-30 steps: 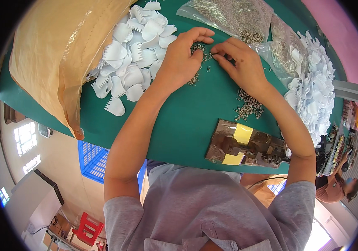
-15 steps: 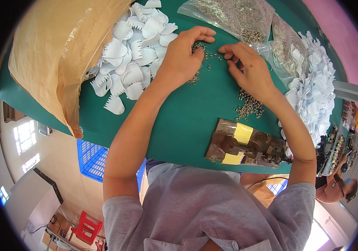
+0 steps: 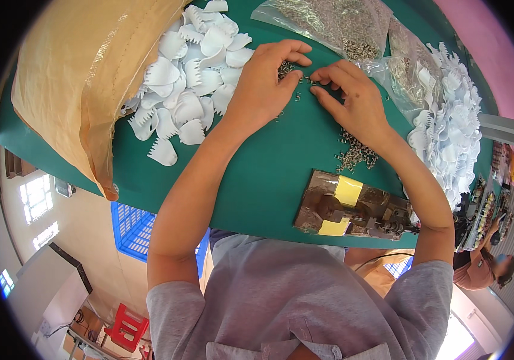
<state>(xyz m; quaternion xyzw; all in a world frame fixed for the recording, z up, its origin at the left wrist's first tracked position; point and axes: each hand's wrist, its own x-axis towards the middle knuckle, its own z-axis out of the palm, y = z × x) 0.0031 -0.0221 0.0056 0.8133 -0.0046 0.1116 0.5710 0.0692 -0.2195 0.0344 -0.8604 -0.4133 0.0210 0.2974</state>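
Observation:
At the far middle of the green table, small bent metal clips [image 3: 297,96] lie loose between my hands. My left hand [image 3: 263,84] curves around and over a heap of them, fingers stretched and thumb apart, hiding most of it. Facing it, my right hand [image 3: 353,99] has bent fingers, with the index tip and thumb spread beside a few clips; nothing is visibly gripped. Another pile of metal clips [image 3: 356,153] lies below my right wrist. White toothed plastic pieces [image 3: 188,108] are heaped left of my left hand.
A brown paper sack [image 3: 71,90] stands at left. Clear bags of clips [image 3: 335,24] lie at the far side. More white pieces [image 3: 446,141] are piled beyond my right arm. A metal fixture with yellow patches [image 3: 353,207] sits at the near edge. Another person [image 3: 482,270] is at far right.
My right hand has shifted slightly left, toward the left hand. My left hand's thumb has swung outward to the right, and fewer clips show beside it.

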